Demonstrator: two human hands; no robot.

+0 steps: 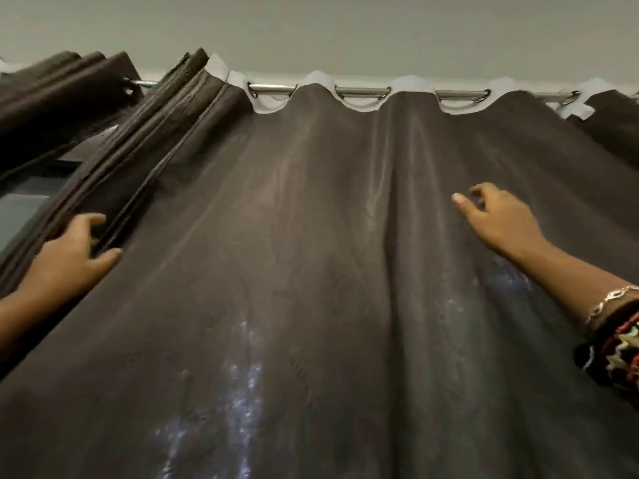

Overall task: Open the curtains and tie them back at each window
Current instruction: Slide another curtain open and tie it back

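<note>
Right wrist, nearest the camera: a patterned sleeve cuff (619, 354) and a thin silver bracelet (612, 299).

Right hand (498, 216): raised in front of the dark brown curtain (311, 271), right of centre. The fingers are loosely curled and the thumb points left. It grasps nothing. Whether the fingertips touch the cloth cannot be told.

Left hand (69, 257): clasps the curtain's left edge, where the cloth is gathered into tight folds (138, 150). The fingers go behind the folds and the thumb lies across the front.

Curtain: spread across most of the view, hanging in broad waves. Its white lining (269, 107) shows along the top.

Left of the gathered edge: a strip of window glass (20, 209) is exposed. Above it a second brown curtain (52, 91) is bunched at the far left.

Top: both curtains hang by metal eyelets on a silver rod (363, 93). A pale wall (345, 29) lies beyond.
</note>
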